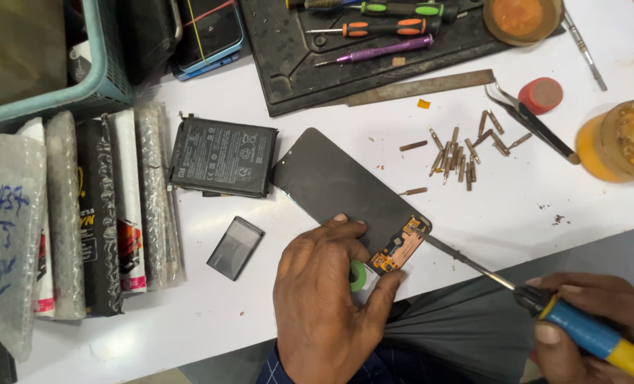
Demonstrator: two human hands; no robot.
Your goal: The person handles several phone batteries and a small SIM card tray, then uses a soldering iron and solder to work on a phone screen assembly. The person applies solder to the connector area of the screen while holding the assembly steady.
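Observation:
A dark phone (334,188) lies diagonally on the white table (487,213), its lower end open and showing a copper-coloured circuit board (396,252). My left hand (324,299) presses down on the phone's near end, fingers on the glass, with a green round part (358,276) under the thumb. My right hand (594,327) grips a screwdriver (587,334) with a blue and yellow handle; its thin shaft reaches left and the tip touches the phone's exposed corner (420,231).
A black phone battery (223,156) and a small grey battery (235,247) lie left of the phone. Several screwdriver bits (459,153), tweezers (534,121), a black mat with screwdrivers (374,32), packaged parts (82,213) and a teal basket (110,85) surround the area.

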